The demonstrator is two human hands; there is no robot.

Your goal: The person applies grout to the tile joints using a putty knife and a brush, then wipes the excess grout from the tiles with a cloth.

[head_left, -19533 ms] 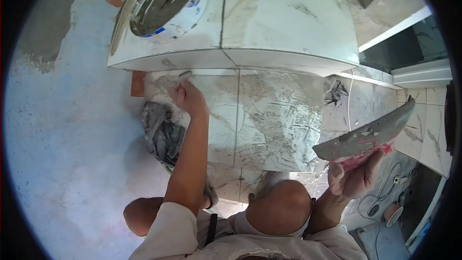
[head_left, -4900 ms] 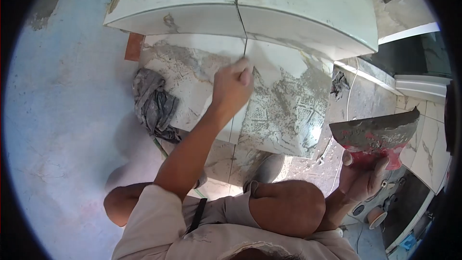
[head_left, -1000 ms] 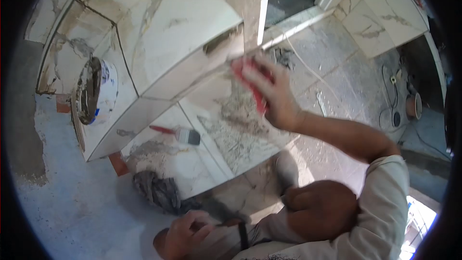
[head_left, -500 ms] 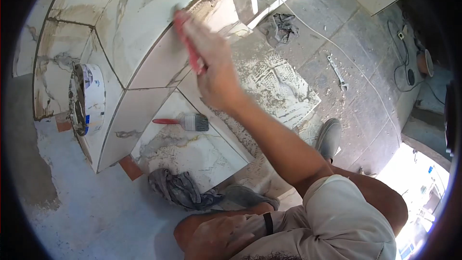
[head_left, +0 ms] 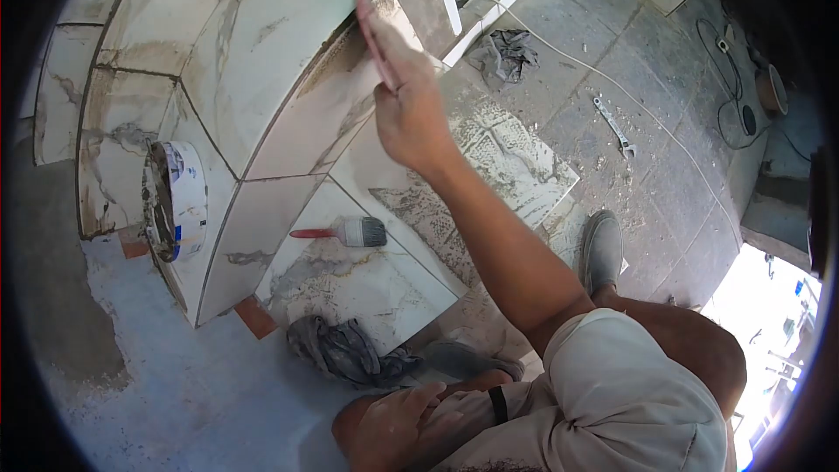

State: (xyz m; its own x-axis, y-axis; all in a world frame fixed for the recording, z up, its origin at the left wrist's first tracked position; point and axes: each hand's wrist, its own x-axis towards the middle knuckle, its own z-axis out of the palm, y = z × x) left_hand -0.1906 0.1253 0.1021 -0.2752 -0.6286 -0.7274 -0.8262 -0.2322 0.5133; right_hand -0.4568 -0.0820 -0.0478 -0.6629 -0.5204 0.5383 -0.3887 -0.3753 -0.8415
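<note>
My right hand is wrapped round a narrow red tool, whose far tip touches the top edge of a marbled white tile. Brown mortar lines the gap beside that edge. Low in the view, my left hand rests on my knee, fingers spread and holding nothing. A paintbrush with a red handle lies on a loose tile below the tiled step. On the step's left part is a white tub with grey residue inside.
A grey crumpled cloth lies near my shoe. Beyond a mortar-covered tile are a wrench, another rag and a pale cable on the dusty floor. A black cord lies at the right.
My right hand and the red tool have moved up and to the right along the tile edge. The camera view has shifted slightly.
</note>
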